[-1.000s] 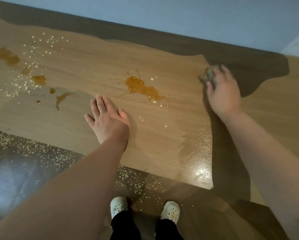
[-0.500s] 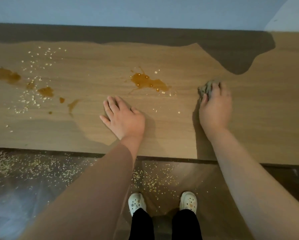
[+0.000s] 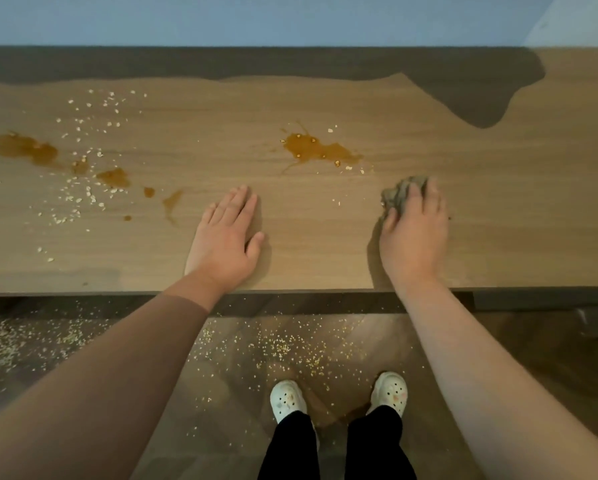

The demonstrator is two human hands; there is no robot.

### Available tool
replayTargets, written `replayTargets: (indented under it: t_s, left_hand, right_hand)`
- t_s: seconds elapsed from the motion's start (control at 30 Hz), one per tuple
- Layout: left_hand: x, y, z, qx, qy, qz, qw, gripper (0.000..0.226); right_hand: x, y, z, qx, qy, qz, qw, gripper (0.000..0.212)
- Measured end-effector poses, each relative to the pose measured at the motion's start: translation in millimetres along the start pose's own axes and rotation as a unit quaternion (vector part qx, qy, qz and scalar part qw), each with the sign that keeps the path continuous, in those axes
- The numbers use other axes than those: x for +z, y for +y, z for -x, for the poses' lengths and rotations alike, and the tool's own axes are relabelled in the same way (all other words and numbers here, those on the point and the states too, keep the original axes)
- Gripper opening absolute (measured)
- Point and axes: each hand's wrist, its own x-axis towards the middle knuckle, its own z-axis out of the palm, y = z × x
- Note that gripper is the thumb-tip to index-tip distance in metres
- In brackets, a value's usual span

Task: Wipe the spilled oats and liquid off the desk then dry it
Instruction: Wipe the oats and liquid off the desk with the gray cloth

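On the wooden desk, my right hand grips a crumpled grey cloth and presses it down, just below and to the right of a brown liquid puddle dotted with oats. My left hand lies flat on the desk with straight fingers, holding nothing. More brown puddles and scattered oat flakes cover the left part of the desk.
The desk's front edge runs across the view below my wrists. Many oats lie on the dark floor under it, near my white shoes. A blue wall backs the desk.
My right hand has drawn the cloth toward me and leftward, from the far right of the desk to just beside the middle puddle. My left hand stayed flat on the desk.
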Motion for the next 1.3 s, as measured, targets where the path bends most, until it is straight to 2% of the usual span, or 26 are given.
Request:
replayTargets:
  t_s: [0.07,0.13,0.2,0.27,0.33,0.37,0.43,0.5,0.57,0.6,0.63,0.7,0.77,0.8,0.83,0.9,0.97,1.0,1.03,1.07,1.13,1.17,1.2,1.23,1.3]
  left_hand:
    - [1.1,-0.6,0.8,-0.002,-0.002,-0.001,1.0,0.064]
    - [1.9,0.1,0.8,-0.004,-0.006,-0.004,1.0,0.064]
    - [1.7,1.5,0.8,-0.004,-0.01,-0.004,1.0,0.064]
    - [0.6,2.1,1.8,-0.006,-0.009,0.002,1.0,0.063]
    - [-0.2,2.1,1.9,-0.009,-0.008,0.009,1.0,0.063]
    - [-0.4,2.2,1.9,-0.01,-0.007,0.012,1.0,0.063]
    - [-0.3,2.5,1.6,-0.01,-0.006,0.011,1.0,0.063]
    - [-0.3,2.1,1.7,-0.011,-0.007,0.009,1.0,0.063]
    - [-0.4,1.5,1.9,-0.011,-0.005,0.01,1.0,0.063]
    - [-0.7,1.7,2.0,-0.009,-0.005,0.012,1.0,0.064]
    - [-0.9,2.0,1.7,-0.009,-0.004,0.015,1.0,0.064]
    - [-1.0,2.3,1.3,-0.009,-0.002,0.018,1.0,0.064]
    - [-0.8,2.5,1.2,-0.01,0.001,0.021,1.0,0.064]
    - [-0.7,2.4,1.6,-0.01,0.001,0.022,1.0,0.064]
    - [-0.3,2.1,2.1,-0.011,0.0,0.022,1.0,0.064]
    - [-0.3,2.0,3.0,-0.011,0.0,0.019,1.0,0.064]
    - [-1.1,2.5,2.9,-0.011,0.001,0.022,1.0,0.064]
    - [-1.4,2.8,2.7,-0.011,0.002,0.024,1.0,0.064]
    - [-1.7,3.2,2.6,-0.011,0.002,0.026,1.0,0.064]
    - [-2.0,3.5,2.3,-0.01,0.003,0.027,1.0,0.064]
    - [-1.7,3.1,2.6,-0.011,0.005,0.028,1.0,0.063]
    - [-1.6,2.8,2.7,-0.012,0.006,0.028,1.0,0.063]
    - [-1.3,2.9,2.9,-0.011,0.007,0.027,1.0,0.063]
    - [-1.1,3.0,2.8,-0.009,0.008,0.027,1.0,0.063]
    - [-0.8,3.3,2.4,-0.007,0.009,0.028,1.0,0.063]
  right_hand:
    - [3.0,-5.8,13.6,-0.063,-0.029,0.008,0.998,0.052]
    - [-4.3,12.6,9.5,-0.069,-0.037,-0.002,0.997,0.051]
    - [-12.8,45.7,0.2,-0.006,-0.004,-0.014,1.0,0.05]
    - [-18.2,63.9,-4.2,0.095,0.032,-0.024,0.995,0.05]
    - [-11.1,47.4,-1.3,0.159,0.055,-0.008,0.986,0.052]
    - [-6.3,30.2,4.1,0.159,0.057,0.001,0.986,0.052]
    - [5.4,-4.1,23.8,0.083,0.047,0.008,0.995,0.052]
    - [11.4,-16.6,46.2,-0.036,-0.01,0.0,0.999,0.055]
    - [0.8,3.8,47.5,-0.127,-0.056,-0.007,0.99,0.055]
    - [-6.4,23.6,42.2,-0.131,-0.053,-0.012,0.99,0.055]
    - [-11.6,45.4,35.7,-0.098,-0.036,-0.016,0.994,0.054]
    - [-20.6,76.7,20.3,0.042,0.023,-0.019,0.999,0.052]
    - [-17.9,72.2,14.7,0.158,0.062,-0.007,0.985,0.053]
    - [-14.8,57.4,17.2,0.172,0.066,-0.001,0.983,0.055]
    - [-11.4,40.8,23.7,0.149,0.061,0.002,0.987,0.056]
    - [-0.3,18.0,46.7,0.016,0.022,0.0,1.0,0.056]
    - [-0.8,19.7,63.5,-0.128,-0.037,0.012,0.991,0.056]
    - [-5.7,30.7,58.3,-0.163,-0.057,0.018,0.985,0.057]
    - [-9.3,46.4,47.5,-0.153,-0.061,0.018,0.986,0.057]
    - [-12.7,60.8,36.2,-0.098,-0.044,0.006,0.994,0.056]
    - [-19.6,75.8,12.6,0.082,0.022,-0.035,0.996,0.056]
    - [-18.7,69.7,8.8,0.147,0.046,-0.03,0.988,0.058]
    - [-15.3,53.8,12.0,0.168,0.061,-0.01,0.984,0.06]
    - [-9.4,35.2,20.3,0.143,0.067,0.007,0.987,0.06]
    - [5.7,-0.2,49.1,0.005,0.034,-0.001,0.999,0.058]
